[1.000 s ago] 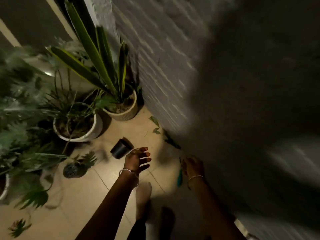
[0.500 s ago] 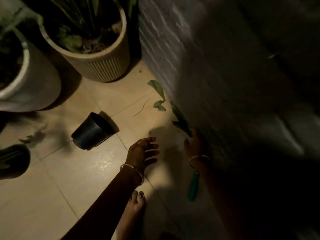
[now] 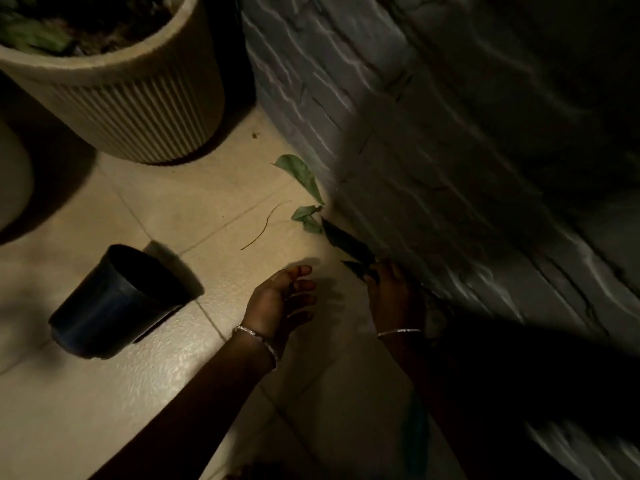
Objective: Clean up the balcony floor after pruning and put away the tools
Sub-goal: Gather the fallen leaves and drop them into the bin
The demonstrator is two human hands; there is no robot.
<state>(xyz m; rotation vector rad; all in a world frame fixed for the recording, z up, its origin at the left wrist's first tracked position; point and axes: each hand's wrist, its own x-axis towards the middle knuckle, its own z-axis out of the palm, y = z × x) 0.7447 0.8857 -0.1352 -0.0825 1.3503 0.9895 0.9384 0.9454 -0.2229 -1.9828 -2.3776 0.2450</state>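
Head view looks down on a dim tiled balcony floor (image 3: 138,393) at the foot of a brick wall (image 3: 415,133). The right hand (image 3: 394,296) reaches into the shadow at the wall's base, its fingers curled onto the near end of two dark leaves (image 3: 349,244) lying against the bricks; it appears to pinch them. The left hand (image 3: 282,299) hovers just beside it, palm turned inward, fingers spread and holding nothing. Beyond the dark leaves lie a long green leaf (image 3: 301,173), a small crumpled leaf (image 3: 306,218) and a thin twig (image 3: 265,225), all on the tiles near the wall. A black plastic pot (image 3: 117,303) lies tipped on its side to the left, in front of a ribbed beige planter (image 3: 138,98). A faint teal shape (image 3: 414,441) under the right forearm may be a tool handle; too dark to tell. The step in hand looks like gathering clippings; next the green leaf, crumpled leaf and twig want picking up, perhaps passed to the free left hand
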